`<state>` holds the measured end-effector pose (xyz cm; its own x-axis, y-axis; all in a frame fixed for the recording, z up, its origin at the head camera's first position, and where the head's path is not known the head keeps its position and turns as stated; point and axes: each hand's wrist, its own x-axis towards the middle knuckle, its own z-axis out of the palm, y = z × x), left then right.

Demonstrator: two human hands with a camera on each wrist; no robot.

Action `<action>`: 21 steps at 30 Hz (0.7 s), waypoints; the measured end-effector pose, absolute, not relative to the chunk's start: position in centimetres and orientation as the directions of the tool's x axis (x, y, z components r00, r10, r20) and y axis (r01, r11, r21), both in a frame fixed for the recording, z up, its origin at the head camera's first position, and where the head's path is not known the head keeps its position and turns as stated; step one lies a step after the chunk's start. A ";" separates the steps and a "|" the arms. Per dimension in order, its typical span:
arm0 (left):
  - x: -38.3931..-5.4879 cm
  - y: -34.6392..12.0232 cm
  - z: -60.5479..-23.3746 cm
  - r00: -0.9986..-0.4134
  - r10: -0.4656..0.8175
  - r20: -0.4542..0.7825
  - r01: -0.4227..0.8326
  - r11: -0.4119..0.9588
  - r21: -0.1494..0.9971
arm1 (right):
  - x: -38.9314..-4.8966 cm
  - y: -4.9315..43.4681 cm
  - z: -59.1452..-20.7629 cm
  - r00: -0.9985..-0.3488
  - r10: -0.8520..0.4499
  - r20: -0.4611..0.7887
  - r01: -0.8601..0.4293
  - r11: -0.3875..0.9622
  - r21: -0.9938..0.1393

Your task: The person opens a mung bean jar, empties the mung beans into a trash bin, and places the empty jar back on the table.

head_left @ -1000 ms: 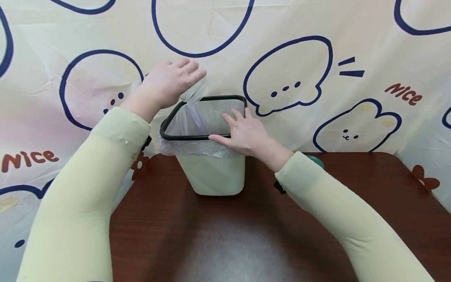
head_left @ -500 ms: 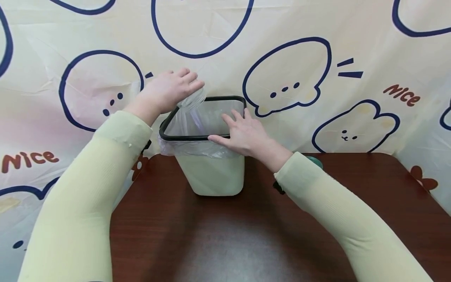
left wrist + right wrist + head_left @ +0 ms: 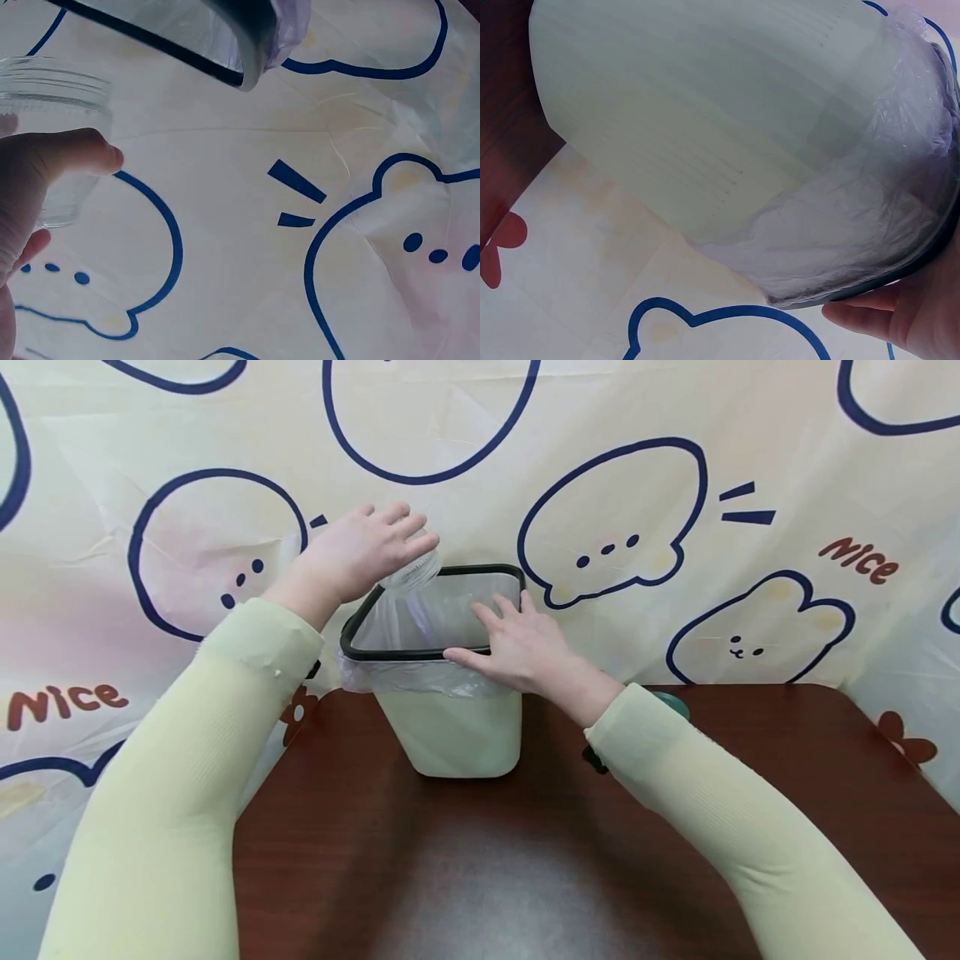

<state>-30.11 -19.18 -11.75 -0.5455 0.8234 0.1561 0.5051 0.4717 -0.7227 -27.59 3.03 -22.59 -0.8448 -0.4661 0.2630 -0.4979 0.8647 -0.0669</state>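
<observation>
My left hand (image 3: 367,547) grips a clear jar (image 3: 414,572), tipped with its threaded mouth down over the left back part of a pale green trash bin (image 3: 457,735). In the left wrist view the thumb lies across the jar (image 3: 71,199), which looks see-through with nothing plain inside. A thin translucent bag (image 3: 420,675) lines the bin and folds over its black rim (image 3: 397,654). At the bin's right front corner my right hand (image 3: 525,647) rests on the rim, fingers spread over the opening and thumb along the front edge. The bin's bottom is hidden.
The bin stands on a dark brown table (image 3: 480,860), close to a patterned cloth backdrop (image 3: 600,410). A round green thing (image 3: 673,703), partly hidden, lies behind my right forearm. Dark straps show at both wrists.
The jar and left hand have dropped slightly toward the bin's opening, and the jar's threaded mouth shows more clearly. My right hand and the bin stay in place.
</observation>
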 end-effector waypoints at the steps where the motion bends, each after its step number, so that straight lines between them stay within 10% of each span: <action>1: -30.1 -19.1 -11.6 -0.536 0.825 0.181 0.501 0.483 -0.718 | -27.6 3.1 -22.6 -0.846 -0.464 0.265 -0.496 0.866 -0.067; 21: -30.4 -19.8 -12.7 -0.562 0.814 0.149 0.493 0.474 -0.730 | -27.7 3.0 -22.7 -0.840 -0.468 0.274 -0.499 0.865 -0.053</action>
